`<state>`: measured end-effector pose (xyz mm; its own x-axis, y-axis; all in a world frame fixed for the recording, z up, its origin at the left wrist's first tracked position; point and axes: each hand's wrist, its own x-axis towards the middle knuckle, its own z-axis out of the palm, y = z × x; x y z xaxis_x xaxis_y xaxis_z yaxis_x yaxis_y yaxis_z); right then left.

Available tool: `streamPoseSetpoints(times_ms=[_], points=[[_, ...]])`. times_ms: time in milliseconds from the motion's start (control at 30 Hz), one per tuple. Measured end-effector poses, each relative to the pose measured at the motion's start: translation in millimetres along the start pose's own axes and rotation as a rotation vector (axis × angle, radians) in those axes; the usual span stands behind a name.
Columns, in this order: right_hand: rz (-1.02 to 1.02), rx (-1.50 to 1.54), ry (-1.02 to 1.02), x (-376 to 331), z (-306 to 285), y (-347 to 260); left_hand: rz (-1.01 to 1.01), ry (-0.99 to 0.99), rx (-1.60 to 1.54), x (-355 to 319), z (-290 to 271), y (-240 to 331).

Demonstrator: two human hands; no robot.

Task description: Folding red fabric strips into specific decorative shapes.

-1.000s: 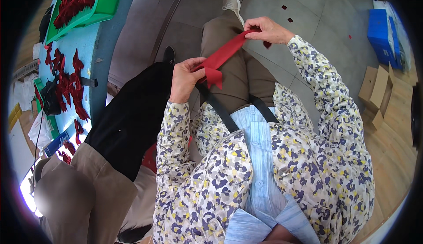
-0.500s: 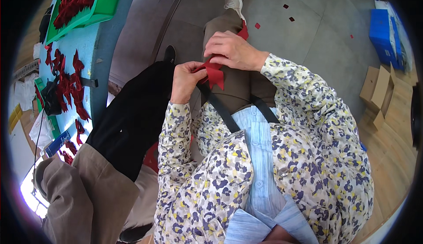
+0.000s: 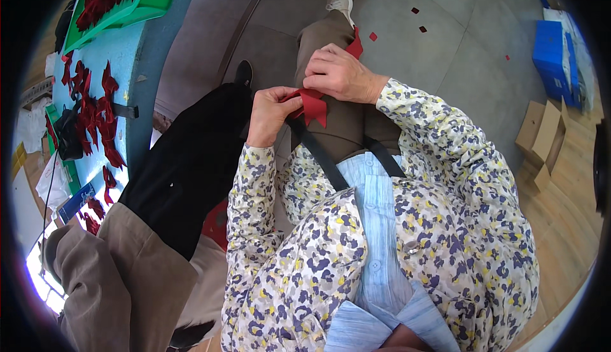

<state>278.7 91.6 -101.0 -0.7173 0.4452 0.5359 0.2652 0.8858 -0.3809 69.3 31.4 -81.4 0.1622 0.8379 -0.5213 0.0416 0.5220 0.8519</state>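
Note:
A red ribbon (image 3: pixel 314 108) with notched tail ends lies folded in front of me, above my lap. My left hand (image 3: pixel 270 114) pinches its left side between thumb and fingers. From the right, my right hand (image 3: pixel 339 74) comes over the ribbon's top edge with curled fingers closed on it; the fingertips are partly hidden. Another red strip (image 3: pixel 355 44) rests by my trouser leg, just beyond the right hand.
On my left, a blue table (image 3: pixel 135 75) carries several dark red ribbon bows (image 3: pixel 105 117) and a green tray (image 3: pixel 150 2) heaped with more. A person in black and brown (image 3: pixel 184 174) sits close beside me. Red scraps (image 3: pixel 373 36) dot the grey floor; a cardboard box (image 3: pixel 542 133) stands right.
My right hand has shifted slightly right, and its fingers have curled in closer over the ribbon. My left hand keeps its pinch, nearly in place.

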Motion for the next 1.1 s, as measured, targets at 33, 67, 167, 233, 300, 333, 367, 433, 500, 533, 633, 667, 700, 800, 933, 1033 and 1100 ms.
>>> streamPoseSetpoints(times_ms=[33,67,167,233,300,333,367,433,500,533,633,667,700,800,933,1033,1100], points=[[-0.038,-0.046,0.016,-1,0,0,0.002,0.002,-0.004,0,0,0],[-0.038,-0.046,0.016,-2,0,0,0.002,0.002,-0.004,0,0,0],[-0.110,-0.088,0.035,-4,0,1,0.008,0.005,0.019,0,1,1],[-0.119,-0.089,0.030,-6,0,3,0.008,0.007,0.015,0,2,0],[-0.138,-0.092,0.020,-7,0,4,0.011,0.011,0.006,0,2,-1],[-0.138,-0.092,0.020,-8,0,4,0.011,0.011,0.006,1,3,-2],[-0.142,-0.097,0.016,-9,-1,5,0.012,0.016,0.008,1,4,-2],[-0.150,-0.105,0.009,-11,-1,6,0.011,0.028,0.011,2,4,-3],[-0.150,-0.103,0.007,-12,-1,7,0.014,0.031,0.014,2,5,-3],[-0.151,-0.102,0.006,-12,-2,6,0.017,0.034,0.016,2,6,-2],[-0.157,-0.111,0.004,-13,-4,5,0.023,0.038,0.025,1,7,1],[-0.161,-0.118,0.006,-13,-4,5,0.022,0.043,0.033,1,7,1],[-0.166,-0.126,0.007,-13,-3,5,0.022,0.047,0.040,1,8,1],[-0.167,-0.122,0.010,-14,-4,5,0.030,0.050,0.033,0,8,1],[-0.161,-0.111,0.019,-15,-4,6,0.046,0.053,0.042,1,10,1],[-0.159,-0.099,0.025,-16,-4,7,0.061,0.056,0.044,0,11,1],[-0.162,-0.084,0.027,-17,-5,8,0.077,0.057,0.036,0,12,1]])
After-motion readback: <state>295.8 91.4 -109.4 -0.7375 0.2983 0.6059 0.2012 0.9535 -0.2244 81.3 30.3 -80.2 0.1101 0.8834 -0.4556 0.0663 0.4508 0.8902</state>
